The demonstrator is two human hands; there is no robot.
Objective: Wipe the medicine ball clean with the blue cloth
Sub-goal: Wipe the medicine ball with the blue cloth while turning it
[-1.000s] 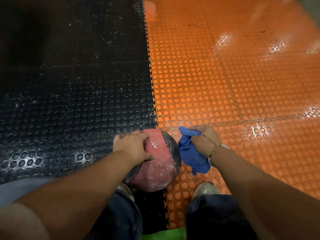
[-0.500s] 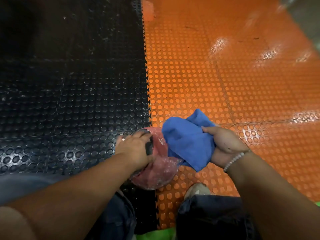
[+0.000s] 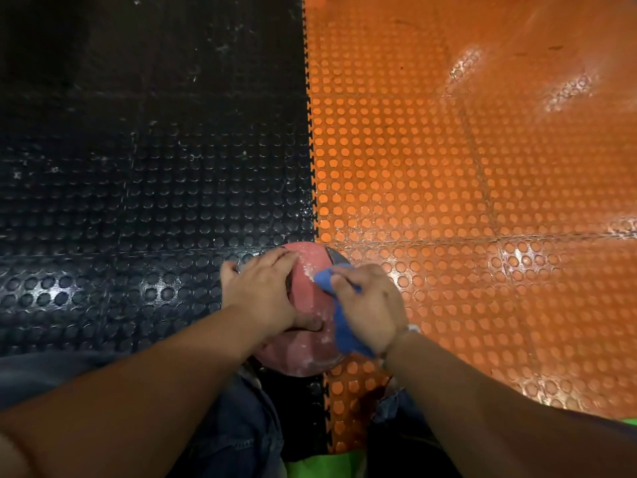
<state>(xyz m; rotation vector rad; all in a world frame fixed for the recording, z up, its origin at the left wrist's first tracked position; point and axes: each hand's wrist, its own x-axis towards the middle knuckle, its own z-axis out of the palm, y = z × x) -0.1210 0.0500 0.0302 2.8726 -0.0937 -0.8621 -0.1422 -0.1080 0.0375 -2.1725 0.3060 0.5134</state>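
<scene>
Head view, looking down. The medicine ball [image 3: 309, 300], pinkish-red with a grey panel at its far edge and white dusty smears across its surface, sat on the floor directly in front of my knees. It straddled the toothed seam where the black studded mat [image 3: 138, 167] met the orange studded mat [image 3: 448, 167].

My left hand [image 3: 262, 294] lay on the ball's left upper side. Its fingers were spread and nearly straight, pressed flat against the surface, and its thumb ran along the near side. That hand grasped nothing.

My right hand [image 3: 367, 305] rested on the ball's right upper side with its fingers curled round the blue cloth [image 3: 344, 334], pressing it against the ball. A bunched corner of the cloth showed beyond my fingertips, touching a white smear. A longer fold of it hung below my palm, down the ball's right flank.

A pale bracelet [image 3: 406, 331] circled my right wrist. My jeans [image 3: 241, 426] filled the lower edge, with a strip of bright green [image 3: 320, 467] between the legs; what that strip was could not be told.
</scene>
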